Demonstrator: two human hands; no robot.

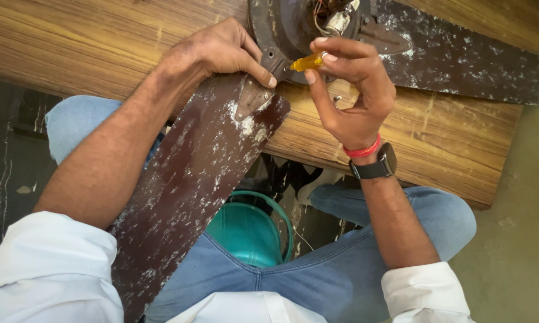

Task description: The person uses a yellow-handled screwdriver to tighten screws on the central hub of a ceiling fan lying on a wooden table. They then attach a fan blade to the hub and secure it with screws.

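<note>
Head view, looking down over the lap. A dismantled ceiling fan lies on a wooden table [90, 42]: the dark motor housing [284, 27] sits at the top edge of frame with loose wiring [329, 15] showing in its open centre, which suggests a cover is already off. Two brown, paint-flecked blades remain attached. The near blade [186, 185] runs from the housing down across the table edge and over the person's left knee; the far blade [467, 60] extends to the right along the table.

The left hand [218, 54] rests flat on the root of the near blade, thumb pressed on the metal blade bracket [259, 90], fingers spread and not wrapped round anything. It steadies rather than grips.

The right hand [353, 90] is closed, fingertips pinched on the amber handle of a small screwdriver [308, 61], which points toward the bracket where it meets the housing rim. The tip is hidden; whether it sits in a screw cannot be told.

Judgement on progress: work is at the bracket fastening of the near blade. Both blades appear still mounted, so blade removal or refitting looks unfinished.

A teal bucket [248, 230] stands on the floor between the knees, under the table edge
</note>
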